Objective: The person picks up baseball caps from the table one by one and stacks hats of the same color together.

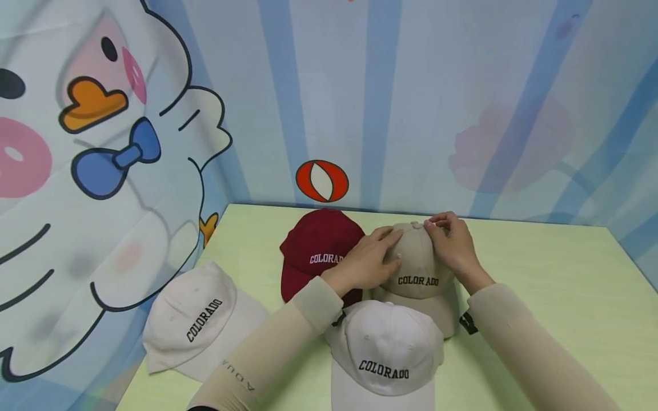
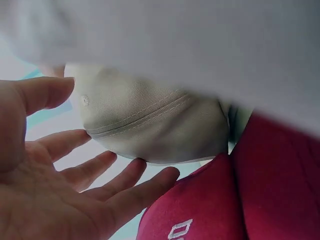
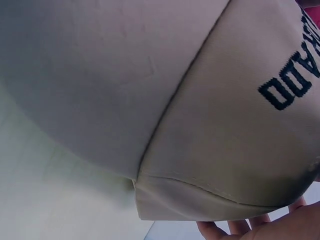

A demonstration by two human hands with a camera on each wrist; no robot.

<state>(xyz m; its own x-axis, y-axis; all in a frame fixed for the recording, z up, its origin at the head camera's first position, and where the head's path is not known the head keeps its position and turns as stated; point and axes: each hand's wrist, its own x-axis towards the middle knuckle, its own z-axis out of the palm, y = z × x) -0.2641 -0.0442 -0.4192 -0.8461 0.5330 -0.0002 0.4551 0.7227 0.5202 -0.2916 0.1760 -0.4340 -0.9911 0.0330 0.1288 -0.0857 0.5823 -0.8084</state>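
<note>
A beige baseball cap (image 1: 417, 260) lettered COLORADO stands on the table between my two hands. My left hand (image 1: 367, 260) lies along its left side; in the left wrist view the fingers (image 2: 132, 172) are spread, their tips right at the crown. My right hand (image 1: 454, 242) is at the crown's upper right, thumb near the top button; in the right wrist view its fingers (image 3: 240, 227) reach along the cap's lower edge. A dark red cap (image 1: 321, 237) stands just left, partly behind my left hand. A white cap (image 1: 385, 348) sits in front, overlapping the beige brim.
Another white cap (image 1: 192, 322) lies tilted at the left edge of the pale yellow table (image 1: 555, 285), partly behind my left sleeve. A cloth backdrop (image 1: 426, 114) with a cartoon bird and blue stripes rises along the table's back and left.
</note>
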